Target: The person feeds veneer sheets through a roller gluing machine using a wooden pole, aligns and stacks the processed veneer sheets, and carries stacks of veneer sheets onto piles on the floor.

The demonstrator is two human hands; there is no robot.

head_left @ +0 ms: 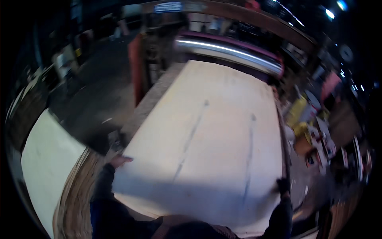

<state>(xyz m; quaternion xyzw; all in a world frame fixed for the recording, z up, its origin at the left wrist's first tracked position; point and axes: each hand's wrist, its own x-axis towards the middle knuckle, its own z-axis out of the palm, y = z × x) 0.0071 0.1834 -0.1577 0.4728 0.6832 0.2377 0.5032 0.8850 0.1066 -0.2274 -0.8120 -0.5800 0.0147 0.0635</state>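
Note:
A large pale wood veneer sheet (223,135) lies in front of me, with two dark, broken streaks running along it. Its far end reaches close to a shiny metal roller (227,49) on a machine. At the sheet's left edge is my left hand (119,160), closed on it with the thumb on top and the fingers hidden at the edge. My right hand (283,186), dark and blurred, is closed at the right edge near the front. The sheet's near end comes up close to my body, and a shadow falls across it.
A stack of veneer sheets (53,159) stands at the left. An upright reddish panel (136,67) is by the machine's left end. At the right are a white bucket (312,101), yellow bags (296,111) and cluttered boxes (318,139).

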